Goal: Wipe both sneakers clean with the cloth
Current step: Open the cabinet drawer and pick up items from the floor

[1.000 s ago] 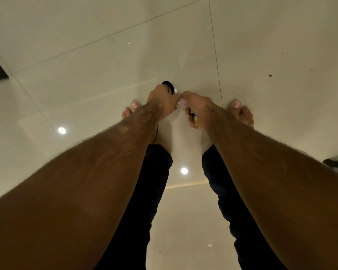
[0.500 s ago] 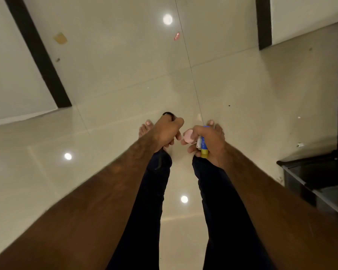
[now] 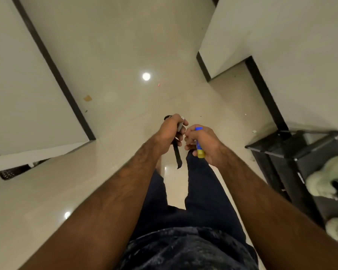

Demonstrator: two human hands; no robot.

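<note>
Rack (image 3: 293, 145) with sneakers (image 3: 320, 186) nearer; left hand (image 3: 169, 133) grips strap (image 3: 177, 155), right hand (image 3: 206, 145) tube (image 3: 200, 152).

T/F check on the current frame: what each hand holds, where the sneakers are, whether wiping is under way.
1. The right hand grips a small yellow cylinder with a blue cap. True.
2. The left hand holds nothing. False: its fingers are curled round a thin black strap, whose end hangs below the hand.
3. Pale green sneakers sit on the black metal rack at the right edge of the view. True.
4. A hand is wiping a sneaker with a cloth. False: no cloth is in view, and both hands are in front of the body, apart from the sneakers.
</note>
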